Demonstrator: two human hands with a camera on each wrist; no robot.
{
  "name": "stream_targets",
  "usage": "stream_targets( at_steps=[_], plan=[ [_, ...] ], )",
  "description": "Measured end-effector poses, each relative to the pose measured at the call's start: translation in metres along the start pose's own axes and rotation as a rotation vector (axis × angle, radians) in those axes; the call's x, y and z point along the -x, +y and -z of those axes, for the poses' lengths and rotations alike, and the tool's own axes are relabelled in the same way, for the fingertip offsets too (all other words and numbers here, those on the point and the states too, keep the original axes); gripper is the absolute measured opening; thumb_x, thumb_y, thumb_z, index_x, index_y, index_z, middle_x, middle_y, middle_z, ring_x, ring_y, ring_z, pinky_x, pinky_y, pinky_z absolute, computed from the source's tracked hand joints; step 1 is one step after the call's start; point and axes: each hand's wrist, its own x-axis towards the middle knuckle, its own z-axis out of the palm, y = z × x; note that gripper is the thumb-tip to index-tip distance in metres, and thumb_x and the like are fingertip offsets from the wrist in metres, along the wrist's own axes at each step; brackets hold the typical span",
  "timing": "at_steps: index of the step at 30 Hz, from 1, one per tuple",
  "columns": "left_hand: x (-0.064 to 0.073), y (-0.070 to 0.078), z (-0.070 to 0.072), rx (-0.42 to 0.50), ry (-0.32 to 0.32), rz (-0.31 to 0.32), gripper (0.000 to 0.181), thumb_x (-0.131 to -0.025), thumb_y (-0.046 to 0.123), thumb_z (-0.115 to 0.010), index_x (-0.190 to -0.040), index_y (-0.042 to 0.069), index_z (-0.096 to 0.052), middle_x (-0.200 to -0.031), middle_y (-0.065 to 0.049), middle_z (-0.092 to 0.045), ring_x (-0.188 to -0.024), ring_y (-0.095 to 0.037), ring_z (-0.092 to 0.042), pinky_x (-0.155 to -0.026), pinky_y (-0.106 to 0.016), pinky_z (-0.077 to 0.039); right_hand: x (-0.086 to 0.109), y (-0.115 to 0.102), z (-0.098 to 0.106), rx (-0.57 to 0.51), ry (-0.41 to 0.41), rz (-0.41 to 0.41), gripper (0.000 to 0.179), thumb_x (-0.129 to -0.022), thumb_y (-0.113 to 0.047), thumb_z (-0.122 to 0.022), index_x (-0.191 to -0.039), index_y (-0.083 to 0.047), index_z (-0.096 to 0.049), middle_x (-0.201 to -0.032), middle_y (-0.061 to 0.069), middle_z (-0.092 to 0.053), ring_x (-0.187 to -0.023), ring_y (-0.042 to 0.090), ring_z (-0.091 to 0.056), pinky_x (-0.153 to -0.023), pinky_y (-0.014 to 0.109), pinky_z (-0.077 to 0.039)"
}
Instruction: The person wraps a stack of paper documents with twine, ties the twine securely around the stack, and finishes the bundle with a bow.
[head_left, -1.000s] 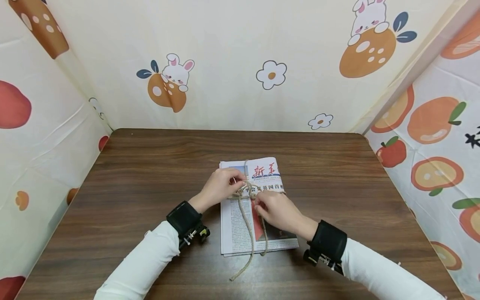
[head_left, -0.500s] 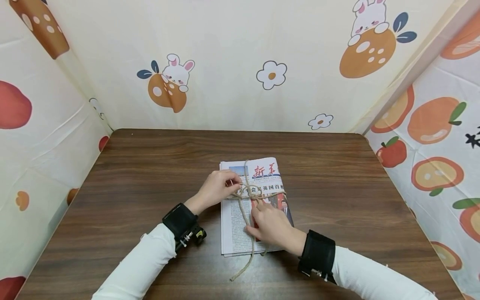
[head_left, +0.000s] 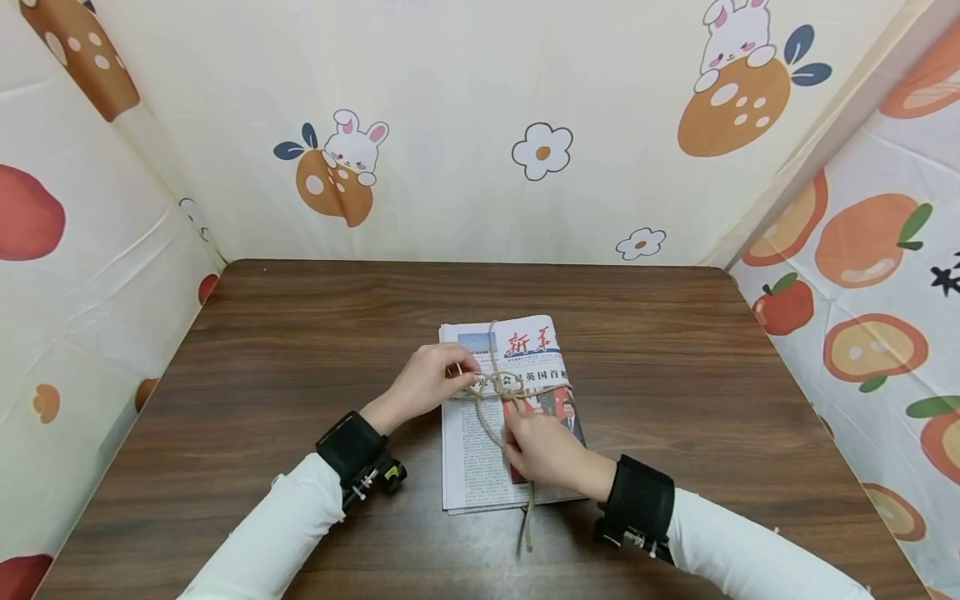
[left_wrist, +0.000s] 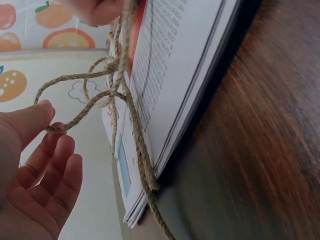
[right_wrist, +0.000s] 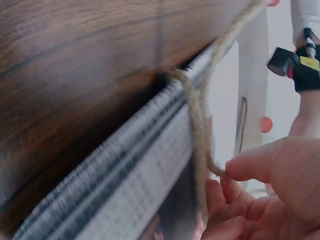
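A stack of folded newspapers [head_left: 472, 475] lies on the wooden table, with jute twine [head_left: 491, 340] crossing it lengthwise and widthwise and knotted near the middle. My left hand [head_left: 431, 375] pinches a loop of the twine [left_wrist: 70, 77] between thumb and forefinger, drawn up from the knot at the left side. Its other fingers are loosely bent. Over the lower right of the stack, my right hand [head_left: 546, 448] pinches a slack length of twine between thumb and fingers, as the right wrist view shows. A loose tail [head_left: 529, 521] of twine hangs past the front edge of the newspapers.
Dark wooden tabletop [head_left: 300, 350] surrounds the stack on all sides. A cream cloth [head_left: 450, 208] printed with rabbits and flowers stands behind the table, and fruit-patterned cloth [head_left: 855, 350] borders the right. Each wrist wears a black band [head_left: 641, 504] with a small camera.
My right hand has come down from the knot and gripped the left loose strand, whose end has shifted right off its spot on the table. My left hand has drawn slightly leftward with the loop.
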Motion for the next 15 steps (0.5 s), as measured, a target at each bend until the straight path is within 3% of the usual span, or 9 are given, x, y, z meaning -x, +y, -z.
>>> stream_targets(
  at_steps=[6, 11, 15],
  plan=[
    [0.005, -0.001, 0.002, -0.001, 0.006, 0.003, 0.003, -0.083, 0.014, -0.067, -0.082, 0.011, -0.068, -0.077, 0.006, -0.061, -0.067, -0.004, -0.054, -0.059, -0.021, -0.046, 0.000, 0.007, 0.011, -0.083, 0.068, 0.004, 0.017, -0.084, -0.004, -0.061, -0.077, -0.010, -0.047, -0.060, -0.005, -0.042, -0.049, 0.004, -0.038, -0.045, 0.018, -0.030],
    [0.009, -0.001, 0.003, -0.008, 0.008, 0.000, 0.003, -0.082, 0.013, -0.068, -0.081, 0.010, -0.068, -0.077, 0.006, -0.060, -0.067, -0.004, -0.054, -0.060, -0.020, -0.045, -0.002, 0.015, 0.016, -0.115, 0.123, 0.048, 0.011, -0.084, -0.002, -0.062, -0.089, -0.006, -0.054, -0.072, 0.002, -0.061, -0.057, 0.009, -0.055, -0.047, 0.018, -0.038],
    [0.012, -0.003, 0.004, -0.012, 0.004, 0.006, 0.004, -0.082, 0.014, -0.068, -0.082, 0.011, -0.068, -0.077, 0.006, -0.060, -0.067, -0.004, -0.054, -0.061, -0.019, -0.045, -0.003, 0.020, 0.021, -0.157, 0.119, 0.066, 0.014, -0.085, 0.006, -0.055, -0.092, -0.005, -0.058, -0.081, 0.005, -0.066, -0.066, 0.012, -0.060, -0.051, 0.018, -0.040]
  ],
)
